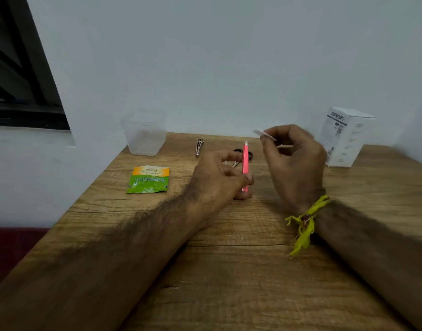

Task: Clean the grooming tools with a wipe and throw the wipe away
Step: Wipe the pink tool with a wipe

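The left hand (219, 177) sits near the middle of the wooden tabletop (229, 271), thumb and fingers curled to pinch the lower end of the pink tweezers (245, 161), which stand almost upright with the pale tip pointing toward twelve o'clock. At about two o'clock from it, the right hand (293, 163) is raised off the wood, its fingers curled and thumb and forefinger pinching a small white wipe (262, 134) whose free edge pokes out toward ten o'clock. The wipe is just beside the tweezers' tip but apart from it. A yellow thread band (305, 220) is tied round the right wrist.

Behind the left hand's fingers, at twelve o'clock, small scissors (241, 155) with black handles lie flat, largely hidden by the hand and tweezers. At eleven o'clock from that hand lies a metal nail clipper (199, 146). At nine o'clock from the hand, a green and orange sachet (148, 179) lies flat. Beyond the sachet, at the tabletop's far left corner against the wall, stands a translucent plastic container (145, 137). At the far right, roughly three o'clock from the right hand, a white box (346, 137) with printed text stands upright.
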`<state>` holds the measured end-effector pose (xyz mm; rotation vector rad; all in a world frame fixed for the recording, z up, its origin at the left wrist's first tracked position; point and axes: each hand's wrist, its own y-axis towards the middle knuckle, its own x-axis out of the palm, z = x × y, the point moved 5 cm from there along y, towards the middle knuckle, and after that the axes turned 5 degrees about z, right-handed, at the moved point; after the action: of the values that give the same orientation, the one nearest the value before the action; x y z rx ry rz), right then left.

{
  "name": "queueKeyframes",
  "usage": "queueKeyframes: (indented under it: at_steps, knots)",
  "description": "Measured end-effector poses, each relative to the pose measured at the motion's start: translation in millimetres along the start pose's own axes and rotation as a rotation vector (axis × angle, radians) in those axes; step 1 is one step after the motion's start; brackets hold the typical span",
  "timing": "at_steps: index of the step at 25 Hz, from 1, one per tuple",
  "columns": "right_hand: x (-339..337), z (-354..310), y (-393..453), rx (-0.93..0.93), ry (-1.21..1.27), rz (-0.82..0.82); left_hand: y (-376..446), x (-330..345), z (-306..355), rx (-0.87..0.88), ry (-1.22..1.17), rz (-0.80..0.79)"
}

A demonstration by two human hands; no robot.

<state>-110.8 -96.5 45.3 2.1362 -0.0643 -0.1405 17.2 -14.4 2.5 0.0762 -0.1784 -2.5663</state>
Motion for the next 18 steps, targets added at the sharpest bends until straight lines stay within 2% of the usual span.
queueKeyframes:
  at_steps: [3,6,18]
  knots:
    - [7.3,-9.5,-4.4,-0.195,-0.081,-0.12,-0.2,-1.2,-0.2,-0.008,-0.054,0.004]
    - [10.7,-10.4,-4.4,-0.287,-0.143,-0.214,-0.7,0.7,0.8,-0.016,-0.081,-0.008]
    - [11.2,-18.7,-7.7,-0.423,-0.273,-0.221,-2.7,0.4,2.8,0.03,-0.034,-0.009]
